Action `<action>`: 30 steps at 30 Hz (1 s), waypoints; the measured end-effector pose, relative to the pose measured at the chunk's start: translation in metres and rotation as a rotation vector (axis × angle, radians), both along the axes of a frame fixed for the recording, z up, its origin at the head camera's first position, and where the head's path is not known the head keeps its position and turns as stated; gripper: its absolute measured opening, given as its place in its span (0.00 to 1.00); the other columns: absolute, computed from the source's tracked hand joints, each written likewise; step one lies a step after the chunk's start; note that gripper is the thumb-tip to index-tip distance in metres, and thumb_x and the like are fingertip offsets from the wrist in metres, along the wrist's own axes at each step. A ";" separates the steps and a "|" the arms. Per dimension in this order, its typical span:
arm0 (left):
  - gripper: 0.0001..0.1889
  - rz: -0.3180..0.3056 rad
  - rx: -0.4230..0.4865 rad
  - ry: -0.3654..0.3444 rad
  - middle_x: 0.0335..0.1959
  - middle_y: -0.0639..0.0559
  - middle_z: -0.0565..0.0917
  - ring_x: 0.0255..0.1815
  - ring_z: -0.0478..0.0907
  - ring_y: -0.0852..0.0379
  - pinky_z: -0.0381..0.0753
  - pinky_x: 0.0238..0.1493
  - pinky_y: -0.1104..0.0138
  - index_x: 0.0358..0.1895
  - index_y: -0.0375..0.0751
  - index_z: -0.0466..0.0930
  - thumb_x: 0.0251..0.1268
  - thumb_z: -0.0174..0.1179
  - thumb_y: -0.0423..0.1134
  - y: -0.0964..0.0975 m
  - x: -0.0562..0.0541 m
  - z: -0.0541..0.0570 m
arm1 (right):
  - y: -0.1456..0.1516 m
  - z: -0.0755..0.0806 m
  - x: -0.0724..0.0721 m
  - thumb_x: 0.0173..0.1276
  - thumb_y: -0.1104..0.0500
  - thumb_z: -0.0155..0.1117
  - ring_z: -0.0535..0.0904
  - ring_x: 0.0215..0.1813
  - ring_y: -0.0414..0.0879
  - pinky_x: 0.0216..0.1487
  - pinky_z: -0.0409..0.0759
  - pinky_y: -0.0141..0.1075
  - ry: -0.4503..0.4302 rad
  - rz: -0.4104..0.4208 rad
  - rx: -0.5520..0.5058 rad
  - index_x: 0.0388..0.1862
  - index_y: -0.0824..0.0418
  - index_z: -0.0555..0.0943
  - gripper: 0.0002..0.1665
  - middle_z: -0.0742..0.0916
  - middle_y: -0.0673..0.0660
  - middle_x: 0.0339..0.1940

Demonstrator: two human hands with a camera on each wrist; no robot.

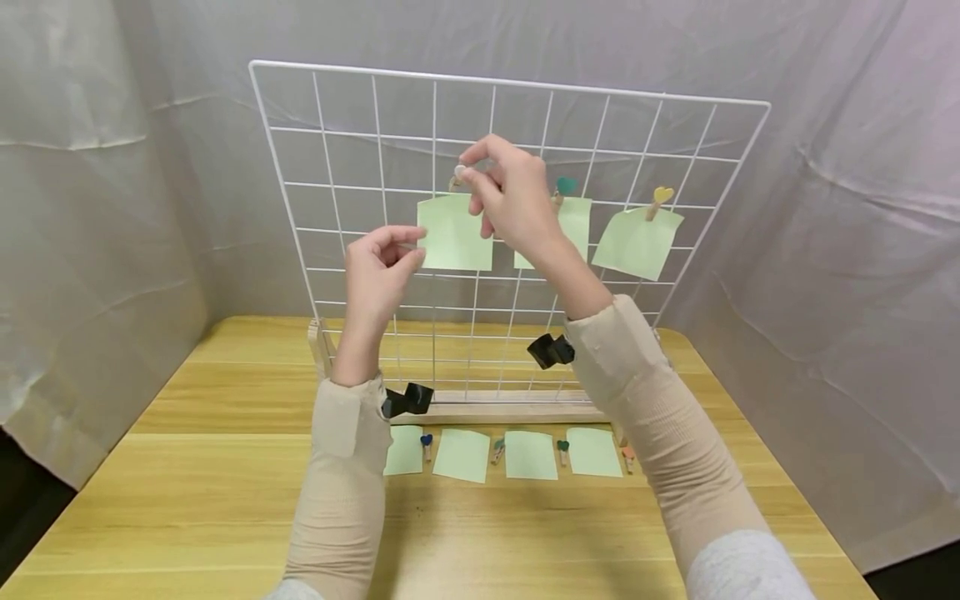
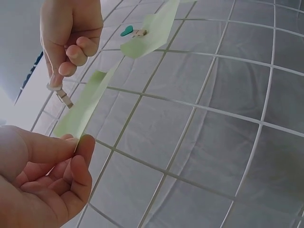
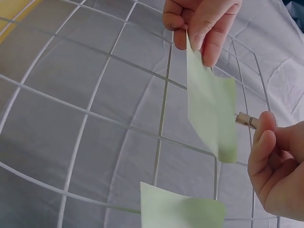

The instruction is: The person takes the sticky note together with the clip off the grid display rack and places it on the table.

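Observation:
My left hand [image 1: 377, 271] pinches the left edge of a pale green paper note [image 1: 454, 237], held against the white wire grid [image 1: 352, 183]. Above it, my right hand [image 1: 517, 196] pinches a small wooden clothespin [image 2: 64, 98] with a white top between thumb and index finger. In the right wrist view, the jaws of this clothespin [image 3: 246, 119] are at the note's upper edge; whether they bite on the paper I cannot tell. To the right hang a note [image 1: 576, 225] under a teal heart clothespin [image 1: 566, 186], partly behind my right hand, and a tilted note [image 1: 637, 243] under a yellow heart clothespin [image 1: 663, 197].
The grid stands upright in a wooden base [image 1: 517, 412] on a wooden table [image 1: 225, 500]. In front of it lies a row of several green notes [image 1: 461, 456], with heart clothespins [image 1: 563, 451] between them. Grey cloth [image 1: 840, 250] hangs behind and at both sides.

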State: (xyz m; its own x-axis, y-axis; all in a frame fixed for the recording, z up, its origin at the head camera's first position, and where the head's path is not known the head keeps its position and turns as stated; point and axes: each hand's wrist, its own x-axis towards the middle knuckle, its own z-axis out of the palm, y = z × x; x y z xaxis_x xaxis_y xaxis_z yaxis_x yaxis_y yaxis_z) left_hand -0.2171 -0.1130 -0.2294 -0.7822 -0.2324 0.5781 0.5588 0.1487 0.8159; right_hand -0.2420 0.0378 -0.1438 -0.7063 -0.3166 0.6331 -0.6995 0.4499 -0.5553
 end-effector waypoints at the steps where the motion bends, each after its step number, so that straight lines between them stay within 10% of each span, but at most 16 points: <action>1: 0.08 -0.001 0.000 0.001 0.23 0.49 0.79 0.20 0.70 0.63 0.66 0.21 0.74 0.37 0.26 0.79 0.52 0.56 0.21 0.000 0.000 0.000 | 0.001 -0.001 0.000 0.66 0.62 0.54 0.71 0.10 0.48 0.13 0.68 0.30 -0.005 0.003 -0.009 0.43 0.65 0.75 0.10 0.78 0.59 0.14; 30: 0.08 0.003 -0.016 -0.067 0.25 0.46 0.79 0.22 0.72 0.63 0.69 0.24 0.75 0.38 0.27 0.79 0.53 0.57 0.23 -0.009 0.016 -0.023 | 0.010 -0.034 0.012 0.59 0.65 0.61 0.75 0.20 0.44 0.22 0.75 0.29 0.058 0.092 -0.195 0.40 0.71 0.81 0.11 0.80 0.60 0.28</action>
State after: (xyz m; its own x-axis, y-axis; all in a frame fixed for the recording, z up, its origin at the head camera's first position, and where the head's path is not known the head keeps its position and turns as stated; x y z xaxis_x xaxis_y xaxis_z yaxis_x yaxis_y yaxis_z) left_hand -0.2016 -0.1219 -0.2527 -0.8186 -0.2261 0.5281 0.5026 0.1631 0.8490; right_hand -0.2304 0.0481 -0.1782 -0.6409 -0.2458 0.7272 -0.7658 0.2709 -0.5833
